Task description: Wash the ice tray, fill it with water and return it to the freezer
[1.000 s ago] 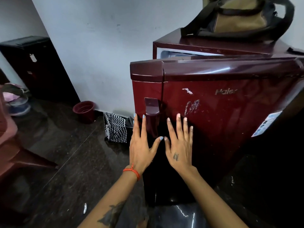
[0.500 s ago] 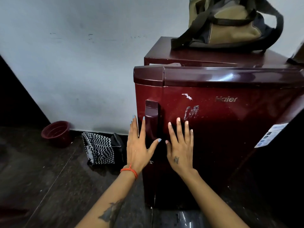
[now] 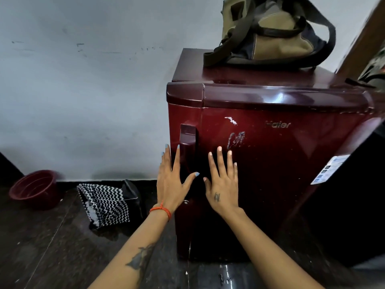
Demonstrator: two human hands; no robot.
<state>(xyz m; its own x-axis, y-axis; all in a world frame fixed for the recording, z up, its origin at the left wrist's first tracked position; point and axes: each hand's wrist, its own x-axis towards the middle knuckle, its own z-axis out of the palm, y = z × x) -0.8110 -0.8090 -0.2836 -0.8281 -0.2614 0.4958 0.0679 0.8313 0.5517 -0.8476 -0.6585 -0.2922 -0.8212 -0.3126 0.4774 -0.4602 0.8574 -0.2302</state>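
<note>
both hands press flat on the fridge door (image 3: 281, 163), fingers straight and spread wide, holding nothing. the left hand (image 3: 173, 180) lies over the door's left edge beside the handle (image 3: 187, 147), thumb pointing to 3 o'clock; the right hand (image 3: 224, 180) is just right of the handle, fingertips below the scuffed patch. a second ago a pale gap showed between door top and cabinet; half a second ago only a sliver; now the door sits closed against the body. the hands have kept the same spots on the door throughout. the ice tray is not visible. the view has swung right: the dark cabinet at 9 o'clock is gone. a bag (image 3: 270, 36) rests on the fridge at 1 o'clock, a red pot (image 3: 33, 188) on the floor at 9 o'clock, a zigzag cloth (image 3: 104, 203) between pot and fridge.
</note>
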